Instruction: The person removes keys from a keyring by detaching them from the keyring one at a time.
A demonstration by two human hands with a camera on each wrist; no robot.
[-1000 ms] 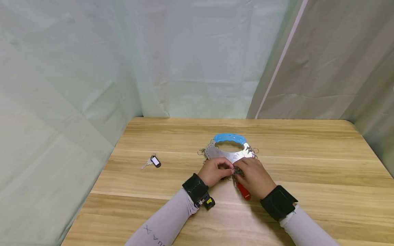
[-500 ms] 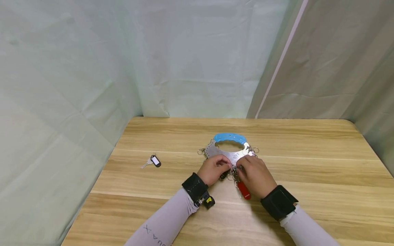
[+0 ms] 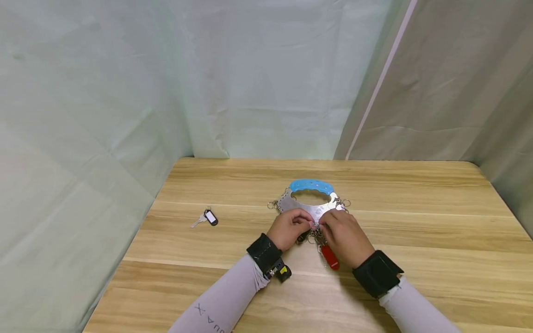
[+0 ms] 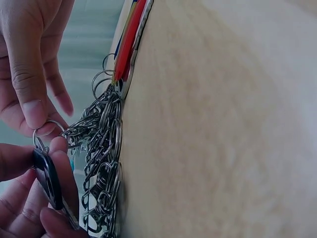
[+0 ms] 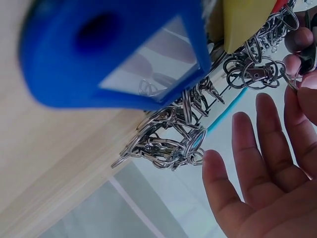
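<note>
In the head view a flat metal plate [image 3: 314, 211] with a blue grip handle [image 3: 311, 186] lies on the table, with clasps and rings hanging around its edge. Both hands meet at its near edge. My left hand [image 3: 290, 229] pinches a black key tag [image 4: 47, 178] with a key, clearest in the left wrist view. A split ring [image 4: 49, 128] joins this tag, and the thumb and finger of my right hand [image 3: 344, 237] pinch it. Linked metal rings and clasps [image 5: 257, 73] bunch beside the fingers. Below the right hand lies a red key tag [image 3: 330, 257].
A loose key with a black tag [image 3: 211, 217] lies on the wooden table [image 3: 416, 259] to the left. Blue [image 5: 119, 54] and yellow [image 5: 245, 22] tags show close up in the right wrist view. Pale curtains [image 3: 266, 83] stand behind the table.
The fingertips of both hands have drawn slightly apart at the plate's near edge, with the left ones shifted a little left. More of the red tag and hanging rings now shows.
</note>
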